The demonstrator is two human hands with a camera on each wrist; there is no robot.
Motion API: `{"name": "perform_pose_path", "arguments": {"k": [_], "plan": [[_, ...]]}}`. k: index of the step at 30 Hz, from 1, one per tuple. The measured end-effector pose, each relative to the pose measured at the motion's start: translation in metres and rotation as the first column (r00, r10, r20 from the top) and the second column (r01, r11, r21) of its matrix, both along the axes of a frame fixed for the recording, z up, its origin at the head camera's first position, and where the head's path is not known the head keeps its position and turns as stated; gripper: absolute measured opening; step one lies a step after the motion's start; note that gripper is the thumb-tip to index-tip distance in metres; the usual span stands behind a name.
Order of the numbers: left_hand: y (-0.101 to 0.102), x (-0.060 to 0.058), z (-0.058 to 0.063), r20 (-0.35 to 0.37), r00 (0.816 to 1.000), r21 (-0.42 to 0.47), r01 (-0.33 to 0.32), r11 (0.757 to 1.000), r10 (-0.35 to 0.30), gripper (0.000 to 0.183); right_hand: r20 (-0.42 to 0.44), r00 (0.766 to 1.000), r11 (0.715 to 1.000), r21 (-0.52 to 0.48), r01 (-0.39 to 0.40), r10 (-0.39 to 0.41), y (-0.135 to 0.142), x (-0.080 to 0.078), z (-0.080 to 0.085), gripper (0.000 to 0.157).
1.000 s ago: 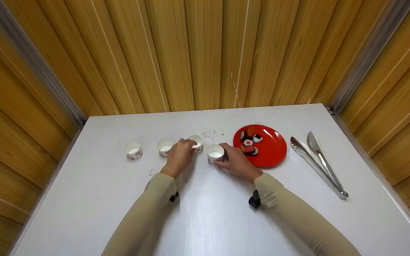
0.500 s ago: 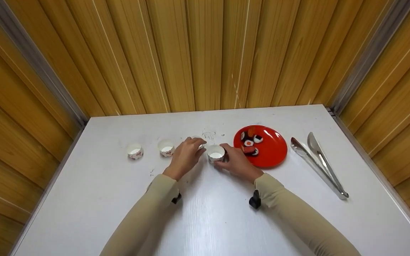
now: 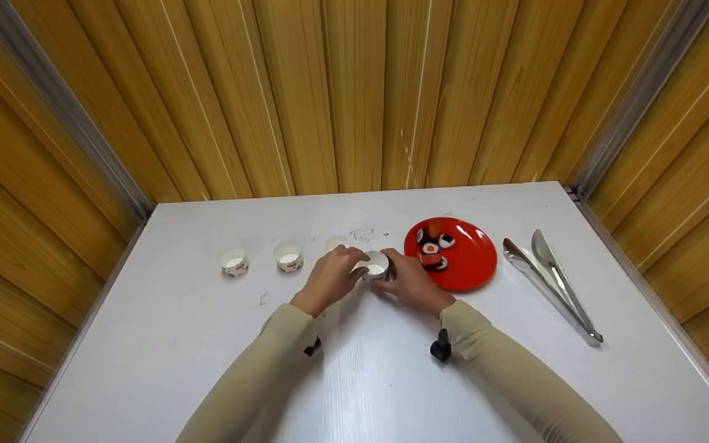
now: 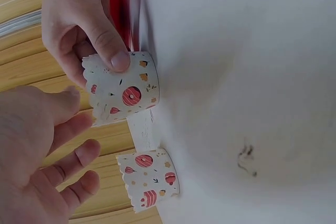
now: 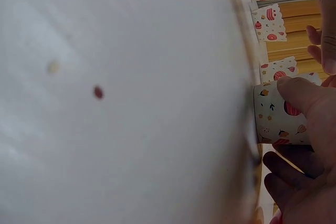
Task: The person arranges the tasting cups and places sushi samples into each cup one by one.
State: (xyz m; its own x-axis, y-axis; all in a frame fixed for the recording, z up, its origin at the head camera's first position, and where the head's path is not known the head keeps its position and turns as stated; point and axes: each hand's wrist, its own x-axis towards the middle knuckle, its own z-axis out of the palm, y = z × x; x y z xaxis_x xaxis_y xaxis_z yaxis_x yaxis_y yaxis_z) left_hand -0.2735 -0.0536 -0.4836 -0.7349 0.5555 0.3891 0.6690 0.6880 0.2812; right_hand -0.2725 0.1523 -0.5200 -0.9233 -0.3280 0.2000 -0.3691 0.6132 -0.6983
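In the head view, my right hand (image 3: 413,280) holds a paper baking cup (image 3: 376,266) by its side. The right wrist view shows my thumb (image 5: 296,93) against the printed wall of that cup (image 5: 270,114), which stands upright on the table. My left hand (image 3: 333,277) hovers at the cup's left rim. Its fingers (image 4: 81,153) are loosely bent in the left wrist view, close to the scalloped rim, with nothing visibly held; whether they touch it I cannot tell. A second baking cup (image 3: 337,242) stands behind the left hand, partly hidden by it.
Two more baking cups (image 3: 289,258) (image 3: 234,263) stand to the left on the white table (image 3: 176,357). A red plate (image 3: 471,258) with several sushi pieces (image 3: 431,248) is just right of my right hand. Metal tongs (image 3: 554,289) lie farther right. Wood-patterned walls (image 3: 354,92) enclose the table.
My left hand has moved right, from the neighbouring baking cup to the rim of the one in my right hand. The right hand keeps its hold and stays in place.
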Motion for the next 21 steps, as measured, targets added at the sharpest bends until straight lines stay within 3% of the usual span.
{"name": "perform_pose_path", "arguments": {"k": [8, 16, 21], "plan": [[0.007, 0.0025, -0.0012, 0.039, 0.999, -0.031, 0.003, 1.0, -0.002, 0.013, -0.018, 1.0, 1.0, 0.014, 0.01, -0.01, -0.0003, -0.0011, -0.0027, 0.059], [0.0088, 0.0032, -0.0036, 0.012, 0.999, -0.028, 0.036, 0.999, -0.036, 0.003, 0.003, 1.0, 1.0, -0.008, 0.017, -0.017, -0.0007, -0.0023, -0.0038, 0.059], [0.0087, 0.0043, -0.0058, 0.009, 0.999, -0.031, 0.033, 0.999, -0.033, 0.005, 0.015, 1.0, 1.0, -0.019, 0.014, -0.013, -0.0008, -0.0013, -0.0037, 0.059]]}}
